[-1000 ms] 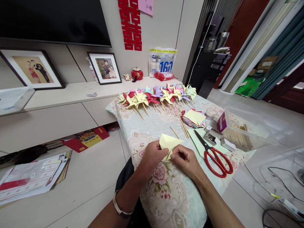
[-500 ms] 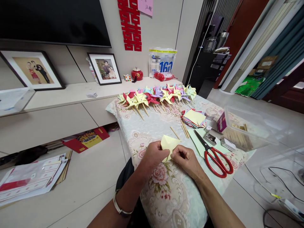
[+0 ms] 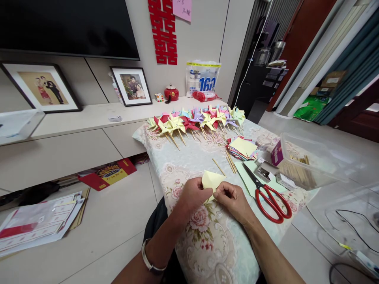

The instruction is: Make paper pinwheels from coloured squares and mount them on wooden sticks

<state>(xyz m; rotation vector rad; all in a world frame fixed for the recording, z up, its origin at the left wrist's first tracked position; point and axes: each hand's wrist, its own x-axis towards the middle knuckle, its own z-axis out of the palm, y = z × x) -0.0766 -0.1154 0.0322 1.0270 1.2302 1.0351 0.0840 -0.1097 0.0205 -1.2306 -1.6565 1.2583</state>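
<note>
A pale yellow sheet of paper (image 3: 212,180) is held between my two hands, just above the near part of the table. My left hand (image 3: 194,195) pinches its left and lower edge, thumb on top. At the lower right, my right hand (image 3: 232,197) pinches the paper with thumb and fingertips close to the left thumb. Folds at the gripped edge are partly hidden by the fingers. Beyond the hands lie several thin wooden sticks (image 3: 230,161). Red-handled scissors (image 3: 268,197) rest open on light green paper (image 3: 245,179) to the right.
Paper pinwheels (image 3: 197,120) on sticks fill the table's far end. A stack of coloured paper (image 3: 242,147) lies nearer, beside a round clear container (image 3: 263,142). Small boxes (image 3: 265,171) and a clear plastic bin (image 3: 314,161) with sticks line the right side. Floral cloth (image 3: 219,252) covers the table.
The left thumb has shifted slightly right along the paper, closer to the right fingertips. Both hands keep their pinch; the rest is unchanged apart from a slight camera shift.
</note>
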